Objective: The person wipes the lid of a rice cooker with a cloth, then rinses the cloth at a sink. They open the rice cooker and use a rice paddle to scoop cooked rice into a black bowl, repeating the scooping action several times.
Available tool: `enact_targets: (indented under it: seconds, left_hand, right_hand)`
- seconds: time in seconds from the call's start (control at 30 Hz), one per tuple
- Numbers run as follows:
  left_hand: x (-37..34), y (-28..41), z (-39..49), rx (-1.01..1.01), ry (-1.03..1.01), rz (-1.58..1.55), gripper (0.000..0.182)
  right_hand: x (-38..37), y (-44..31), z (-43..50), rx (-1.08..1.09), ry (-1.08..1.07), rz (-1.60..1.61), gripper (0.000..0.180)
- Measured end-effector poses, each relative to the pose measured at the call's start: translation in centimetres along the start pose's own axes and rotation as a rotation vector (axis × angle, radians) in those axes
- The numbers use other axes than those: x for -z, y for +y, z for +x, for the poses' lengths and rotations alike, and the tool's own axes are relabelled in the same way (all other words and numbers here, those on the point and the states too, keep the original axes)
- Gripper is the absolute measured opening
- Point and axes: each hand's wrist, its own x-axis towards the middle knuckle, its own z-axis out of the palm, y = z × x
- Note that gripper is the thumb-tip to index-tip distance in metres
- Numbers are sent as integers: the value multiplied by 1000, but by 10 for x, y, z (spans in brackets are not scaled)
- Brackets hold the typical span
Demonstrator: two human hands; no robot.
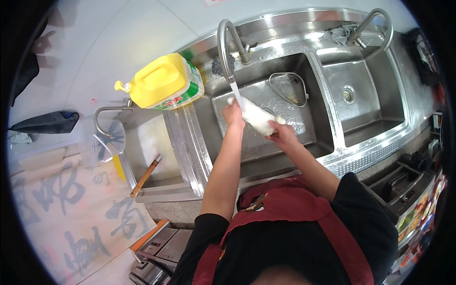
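Water runs from the curved metal faucet (225,53) onto a wet white cloth (258,115) above the middle steel sink (263,162). One end of the cloth is in my left hand (234,113), close to the stream. My right hand (282,134) grips the other end, lower and to the right. The cloth is stretched between both hands and hides part of the drain. Behind it, a triangular strainer basket (290,89) lies on the sink floor.
A yellow detergent jug (162,82) with a pump lies left of the faucet, near a dark scouring pad (218,67). The left sink holds whitish liquid and a wooden-handled tool (146,177). A right sink (352,96) has another faucet (381,14) and a grey rag (339,35) behind it.
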Motion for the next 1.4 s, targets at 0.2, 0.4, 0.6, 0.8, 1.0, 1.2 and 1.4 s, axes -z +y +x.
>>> enact_targets:
  seconds: [0.2, 0.4, 0.6, 0.8, 1.0, 1.2, 1.4]
  left_hand:
    - [-16, 25, -30, -253, -63, 587, 25]
    - [6, 35, -69, -579, -204, 732, 21]
    - [43, 9, -131, -615, -428, 753, 28]
    - [54, -12, -107, -611, -187, 690, 35]
    - [14, -19, -1, -144, -363, 975, 72]
    - [-4, -21, 26, -9, -695, 739, 68]
    - [14, -3, 11, -193, -140, 855, 42]
  right_hand:
    - [34, 25, -12, -302, 182, 208, 48]
    - [-47, 16, 45, 132, 197, -314, 52]
    - [-105, 5, 89, 303, -496, 338, 21]
    - [-97, -20, 39, 402, -509, -12, 19]
    - [-62, -41, -5, 593, -682, -380, 30]
    - [28, -35, 7, 101, -523, -234, 38]
    - [134, 7, 46, -306, -467, 207, 46]
